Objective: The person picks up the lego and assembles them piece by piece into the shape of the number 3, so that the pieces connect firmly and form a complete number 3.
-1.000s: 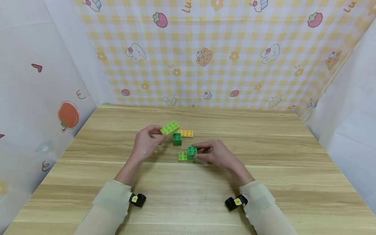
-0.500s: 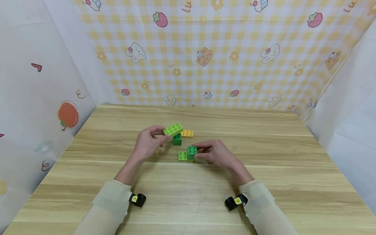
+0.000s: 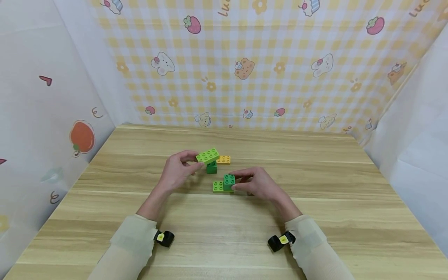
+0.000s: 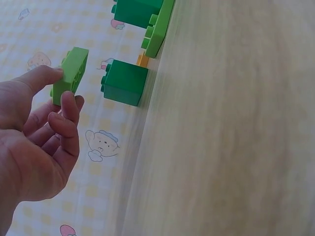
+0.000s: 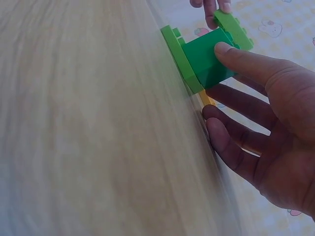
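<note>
My left hand (image 3: 176,170) pinches a lime-green building brick (image 3: 208,156), long and flat with two rows of studs, by its left end. In the left wrist view that lime brick (image 4: 70,76) is raised, apart from a dark green square brick (image 4: 125,82) on the table. The head view has it overlapping the top of this dark green brick (image 3: 211,168). My right hand (image 3: 259,184) grips another green square brick (image 3: 229,181) between thumb and fingers. That brick sits on the right half of a second flat lime brick (image 3: 217,186), whose left studs show.
A flat orange-yellow brick (image 3: 224,160) lies just behind the dark green one, partly covered in the head view by the held lime brick. The wooden table (image 3: 224,241) ends at a checked cloth backdrop (image 3: 262,85), with white sheets at both sides.
My left hand has carried the lime brick right and slightly toward me, from beside the dark green square brick to over it in the head view. The right hand has stayed in place.
</note>
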A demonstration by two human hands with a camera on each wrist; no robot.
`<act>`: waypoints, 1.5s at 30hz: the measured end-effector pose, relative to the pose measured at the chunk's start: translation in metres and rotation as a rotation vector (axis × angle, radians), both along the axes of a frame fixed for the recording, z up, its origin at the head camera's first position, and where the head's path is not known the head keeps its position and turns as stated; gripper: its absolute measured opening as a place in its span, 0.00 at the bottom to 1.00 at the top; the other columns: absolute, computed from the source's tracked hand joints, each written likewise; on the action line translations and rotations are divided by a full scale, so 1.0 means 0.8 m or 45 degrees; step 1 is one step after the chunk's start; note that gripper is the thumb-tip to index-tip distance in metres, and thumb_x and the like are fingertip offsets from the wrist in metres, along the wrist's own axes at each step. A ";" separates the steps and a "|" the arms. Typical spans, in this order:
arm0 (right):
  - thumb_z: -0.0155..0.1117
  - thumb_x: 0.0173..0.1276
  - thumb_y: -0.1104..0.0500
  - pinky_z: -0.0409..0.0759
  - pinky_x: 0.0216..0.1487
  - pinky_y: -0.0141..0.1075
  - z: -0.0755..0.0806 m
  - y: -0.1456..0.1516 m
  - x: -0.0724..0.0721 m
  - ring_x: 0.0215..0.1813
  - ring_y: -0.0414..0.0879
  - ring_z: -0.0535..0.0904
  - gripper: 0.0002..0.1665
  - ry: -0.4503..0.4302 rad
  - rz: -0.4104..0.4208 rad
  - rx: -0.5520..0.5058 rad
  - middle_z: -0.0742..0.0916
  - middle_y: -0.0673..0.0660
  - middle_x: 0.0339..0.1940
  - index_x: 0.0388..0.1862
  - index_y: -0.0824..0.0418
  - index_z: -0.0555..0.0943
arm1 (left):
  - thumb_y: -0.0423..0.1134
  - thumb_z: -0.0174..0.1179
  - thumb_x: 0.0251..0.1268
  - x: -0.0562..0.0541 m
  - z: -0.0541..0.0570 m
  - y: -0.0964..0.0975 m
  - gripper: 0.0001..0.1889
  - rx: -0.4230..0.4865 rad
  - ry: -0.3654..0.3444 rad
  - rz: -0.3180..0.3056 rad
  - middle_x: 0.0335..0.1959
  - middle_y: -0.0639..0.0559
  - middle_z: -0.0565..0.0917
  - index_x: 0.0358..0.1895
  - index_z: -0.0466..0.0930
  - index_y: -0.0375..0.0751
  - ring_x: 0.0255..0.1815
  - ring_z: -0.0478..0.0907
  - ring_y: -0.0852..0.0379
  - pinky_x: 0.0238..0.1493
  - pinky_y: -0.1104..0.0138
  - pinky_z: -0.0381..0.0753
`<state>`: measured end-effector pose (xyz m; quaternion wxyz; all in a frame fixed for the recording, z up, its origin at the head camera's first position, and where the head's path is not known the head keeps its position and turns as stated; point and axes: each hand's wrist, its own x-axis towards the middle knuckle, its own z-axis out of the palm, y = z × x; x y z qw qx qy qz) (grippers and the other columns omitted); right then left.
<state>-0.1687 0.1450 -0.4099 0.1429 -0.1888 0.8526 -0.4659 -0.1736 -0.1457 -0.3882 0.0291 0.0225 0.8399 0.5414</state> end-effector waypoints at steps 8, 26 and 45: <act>0.78 0.68 0.56 0.82 0.30 0.37 -0.002 0.000 -0.001 0.39 0.45 0.83 0.23 -0.013 -0.011 -0.007 0.92 0.56 0.46 0.62 0.51 0.88 | 0.38 0.71 0.70 0.000 -0.001 0.001 0.22 0.021 -0.010 -0.021 0.55 0.40 0.88 0.64 0.82 0.38 0.34 0.82 0.56 0.36 0.66 0.82; 0.78 0.68 0.56 0.82 0.30 0.38 -0.004 0.001 -0.001 0.39 0.46 0.83 0.24 -0.028 -0.007 -0.024 0.92 0.56 0.47 0.64 0.53 0.87 | 0.38 0.71 0.68 0.001 -0.001 0.004 0.22 0.030 0.006 -0.087 0.54 0.40 0.89 0.64 0.83 0.38 0.34 0.82 0.55 0.38 0.63 0.83; 0.77 0.68 0.56 0.82 0.30 0.37 -0.003 0.001 -0.001 0.38 0.46 0.83 0.25 -0.022 -0.006 -0.022 0.92 0.57 0.48 0.65 0.54 0.87 | 0.40 0.71 0.69 0.004 0.000 0.003 0.21 -0.009 0.023 -0.197 0.55 0.39 0.88 0.62 0.84 0.39 0.37 0.85 0.51 0.37 0.65 0.81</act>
